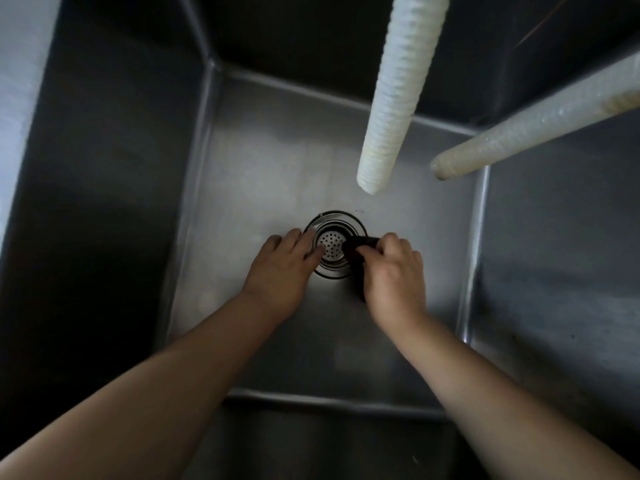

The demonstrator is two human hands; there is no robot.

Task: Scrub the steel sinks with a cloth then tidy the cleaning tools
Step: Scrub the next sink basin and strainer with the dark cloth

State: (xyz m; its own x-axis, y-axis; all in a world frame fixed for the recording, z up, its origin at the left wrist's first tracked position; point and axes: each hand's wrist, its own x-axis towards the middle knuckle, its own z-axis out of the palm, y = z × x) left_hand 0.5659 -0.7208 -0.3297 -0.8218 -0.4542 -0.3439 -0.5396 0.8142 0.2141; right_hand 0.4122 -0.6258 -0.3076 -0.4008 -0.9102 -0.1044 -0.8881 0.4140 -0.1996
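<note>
Both arms reached down into a deep steel sink [263, 161]. At the middle of its floor sat the perforated drain strainer [331, 245]. The left hand [282, 268] lay with fingers straight, fingertips touching the strainer's left rim. The right hand [393, 271] pinched a dark cloth [360, 249] against the strainer's right side. Two white corrugated hoses [398, 95] hung over the sink's far right corner.
</note>
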